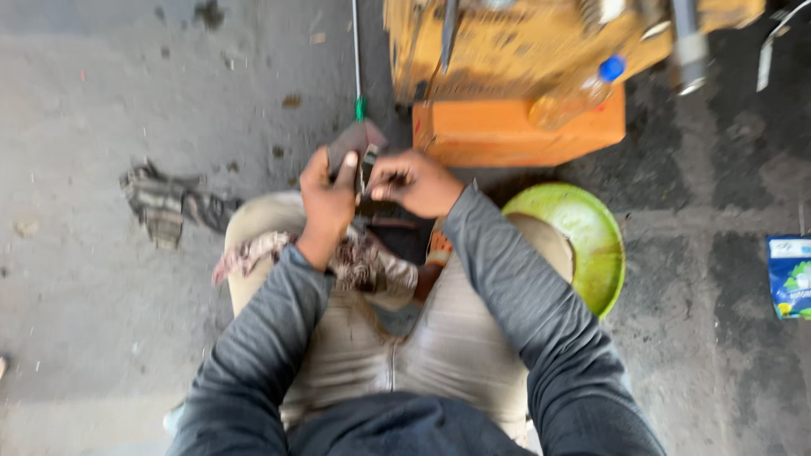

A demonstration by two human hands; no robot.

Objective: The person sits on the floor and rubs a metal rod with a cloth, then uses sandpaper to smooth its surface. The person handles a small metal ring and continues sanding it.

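Grimy concrete floor (101, 93) surrounds the seated person, whose left hand (328, 196) clamps a dark worn block (355, 139) above the knees while the right hand (414, 181) pinches its edge, so a slipping grip could likely drop it beside the green bowl (591, 245).

One package in view: a small blue rectangular pouch with a white band on top and green and yellow patches low down (791, 276). It lies flat on the dark concrete floor at the right edge of the view, partly cut off by the frame, well apart from the person. Print too blurred to make out. No signs or screens.
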